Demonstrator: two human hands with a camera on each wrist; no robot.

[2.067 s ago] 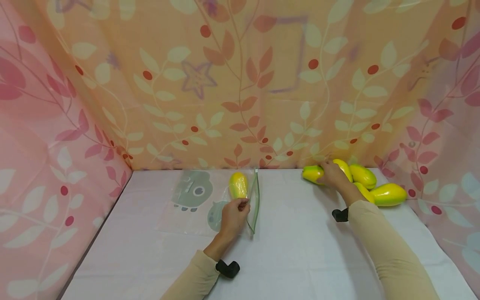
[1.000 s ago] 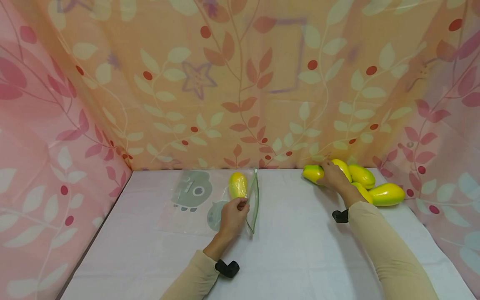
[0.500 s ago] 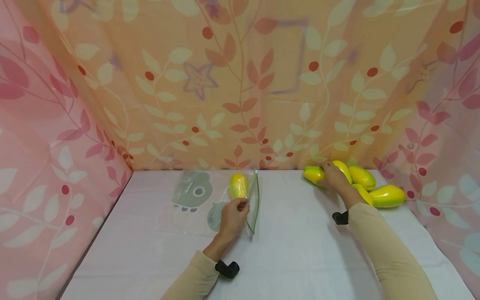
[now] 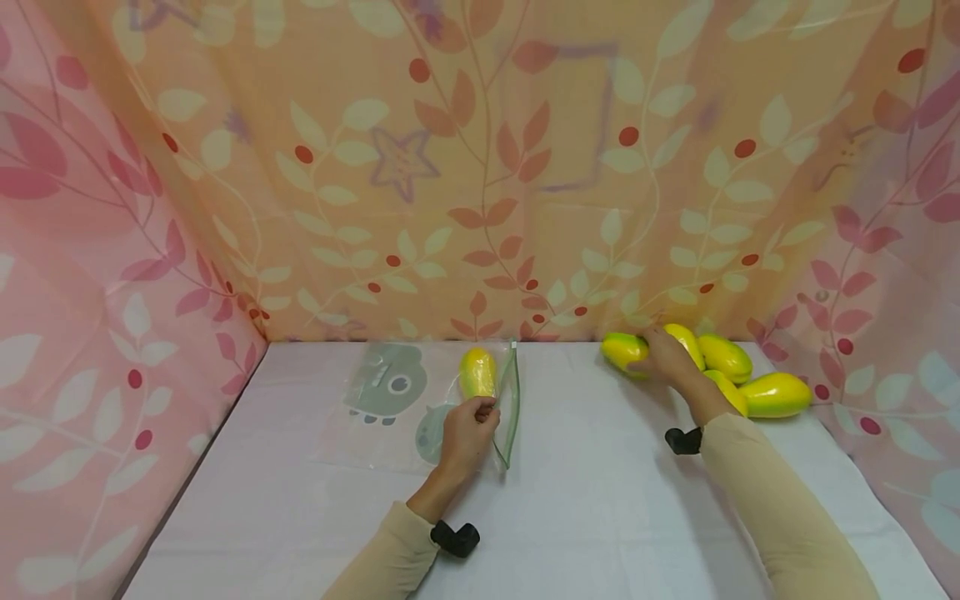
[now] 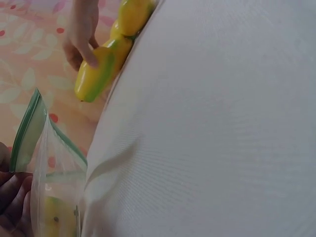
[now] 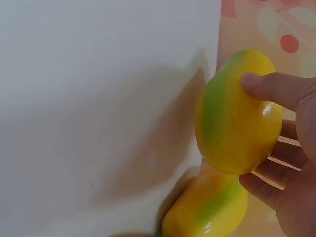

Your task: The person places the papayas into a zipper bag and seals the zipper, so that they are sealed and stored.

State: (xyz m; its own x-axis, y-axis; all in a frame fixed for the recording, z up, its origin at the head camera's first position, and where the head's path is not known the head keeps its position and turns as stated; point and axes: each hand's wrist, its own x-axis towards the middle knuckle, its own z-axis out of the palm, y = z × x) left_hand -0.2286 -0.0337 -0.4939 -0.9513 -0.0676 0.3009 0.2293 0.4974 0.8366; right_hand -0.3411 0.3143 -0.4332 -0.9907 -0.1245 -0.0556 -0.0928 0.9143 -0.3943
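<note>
A clear zip bag with grey-green cartoon prints lies flat at the back left of the table, its green-edged mouth facing right and parted. One yellow-green mango is inside, near that mouth. My left hand pinches the bag's near layer beside the opening. At the back right, my right hand grips another mango, thumb on one side and fingers curled behind it. In the right wrist view the held mango overlaps a second mango behind it.
Several more mangoes lie in a cluster right of my right hand. A white cloth covers the table. Floral curtains rise along its back and both sides.
The mango in my right hand has tilted and shifted slightly left. My left hand and the bag stay in place.
</note>
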